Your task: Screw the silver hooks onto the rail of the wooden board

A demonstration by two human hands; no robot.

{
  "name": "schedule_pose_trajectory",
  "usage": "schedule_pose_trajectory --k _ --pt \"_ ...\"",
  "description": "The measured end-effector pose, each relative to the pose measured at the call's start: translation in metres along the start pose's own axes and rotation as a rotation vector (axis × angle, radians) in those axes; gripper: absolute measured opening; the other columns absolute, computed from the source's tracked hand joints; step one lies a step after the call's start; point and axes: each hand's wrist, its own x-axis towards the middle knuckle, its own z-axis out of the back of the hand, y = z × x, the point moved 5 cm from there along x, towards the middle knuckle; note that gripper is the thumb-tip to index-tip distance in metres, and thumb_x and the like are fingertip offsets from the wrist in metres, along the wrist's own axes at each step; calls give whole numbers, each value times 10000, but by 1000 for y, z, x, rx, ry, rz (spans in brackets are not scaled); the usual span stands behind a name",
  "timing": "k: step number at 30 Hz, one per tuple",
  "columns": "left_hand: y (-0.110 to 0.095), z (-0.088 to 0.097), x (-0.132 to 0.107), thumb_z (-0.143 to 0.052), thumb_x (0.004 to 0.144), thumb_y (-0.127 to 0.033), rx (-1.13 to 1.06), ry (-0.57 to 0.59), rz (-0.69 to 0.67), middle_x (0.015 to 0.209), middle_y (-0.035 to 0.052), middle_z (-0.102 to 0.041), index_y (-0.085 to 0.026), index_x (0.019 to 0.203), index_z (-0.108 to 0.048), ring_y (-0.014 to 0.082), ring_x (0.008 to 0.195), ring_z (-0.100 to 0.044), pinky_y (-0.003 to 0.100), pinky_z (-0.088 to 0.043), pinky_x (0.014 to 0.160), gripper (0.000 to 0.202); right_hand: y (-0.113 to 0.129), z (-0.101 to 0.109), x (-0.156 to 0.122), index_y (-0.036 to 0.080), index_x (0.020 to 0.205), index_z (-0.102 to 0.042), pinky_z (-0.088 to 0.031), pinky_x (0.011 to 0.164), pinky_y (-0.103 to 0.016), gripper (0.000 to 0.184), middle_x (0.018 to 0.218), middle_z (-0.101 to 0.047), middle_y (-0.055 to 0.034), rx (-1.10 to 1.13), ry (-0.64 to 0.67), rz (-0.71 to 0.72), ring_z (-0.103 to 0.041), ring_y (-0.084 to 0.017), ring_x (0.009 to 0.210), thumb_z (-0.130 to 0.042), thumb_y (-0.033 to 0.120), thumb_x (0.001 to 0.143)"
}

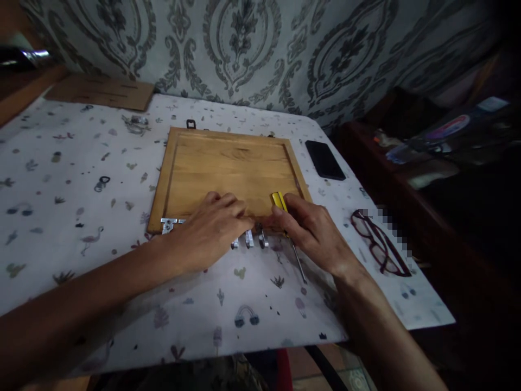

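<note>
A framed wooden panel (232,168) lies on the table, with several shiny metal hooks (249,239) along its near edge. A metal fitting (168,224) sits at its near left corner. My left hand (214,228) rests over that near edge, fingers curled and fingertips beside the hooks; whatever they may pinch is hidden. In my right hand (315,228) is a screwdriver with a yellow handle (279,201). Its thin shaft (299,260) points down towards me, away from the panel. The right fingertips are close to the rightmost hook.
On the patterned tablecloth (122,304) a black phone (324,160) lies right of the panel, and red-framed glasses (378,244) lie nearer me. Small metal pieces (136,124) and cardboard (101,92) are at the back left. A plastic bottle (448,127) lies beyond the table's right edge.
</note>
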Motion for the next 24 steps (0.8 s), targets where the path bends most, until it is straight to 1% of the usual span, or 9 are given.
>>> schedule_pose_trajectory --k 2,4,8,11,14,17,20,24 --pt "0 0 -1 -559 887 -57 -4 11 15 1040 53 -647 -218 1109 -701 225 1053 -537 378 -342 877 309 0 0 0 229 718 -458 -338 495 -294 481 610 -478 24 3 1 -9 -444 -123 529 -446 630 984" --pt "0 0 -2 -544 889 -43 -7 28 28 1037 55 -645 -214 1115 -700 226 1048 -539 379 -340 878 323 -1 0 1 229 719 -461 -331 492 -294 486 603 -467 26 8 0 -9 -439 -122 524 -445 639 981" --pt "-3 1 -1 -536 907 -47 -10 15 33 993 53 -643 -205 1060 -711 225 1036 -539 379 -333 874 281 -3 -1 1 226 710 -470 -315 476 -285 493 602 -462 27 17 -10 -16 -417 -115 514 -468 643 973" --pt "-4 2 1 -535 909 -44 12 -5 41 973 50 -651 -205 1001 -715 224 1031 -537 390 -322 886 258 -4 -1 1 222 710 -479 -318 478 -282 493 602 -478 25 36 -25 -21 -426 -114 515 -483 642 969" --pt "-5 2 3 -577 889 -58 17 -3 18 978 44 -660 -202 941 -715 228 1047 -535 401 -316 895 205 -4 -1 1 217 719 -506 -328 484 -285 488 599 -483 27 45 -14 -24 -439 -115 513 -487 635 970" --pt "-4 2 4 -600 882 -65 31 1 3 978 41 -662 -202 946 -721 235 1062 -538 411 -315 903 194 -4 1 1 215 716 -518 -329 485 -289 493 602 -490 27 56 2 -35 -427 -112 504 -490 637 968" --pt "-3 2 4 -573 928 -91 54 -22 -13 968 46 -658 -194 973 -722 237 1061 -545 423 -313 922 187 -4 4 0 217 706 -528 -337 477 -291 498 611 -534 13 98 -22 -52 -446 -115 505 -509 643 962" --pt "-3 3 3 -577 924 -88 64 -31 -37 962 49 -647 -186 994 -724 237 1047 -553 430 -313 923 190 0 7 1 214 713 -589 -393 489 -284 479 670 -624 -21 178 -48 -34 -526 -131 551 -533 618 964"
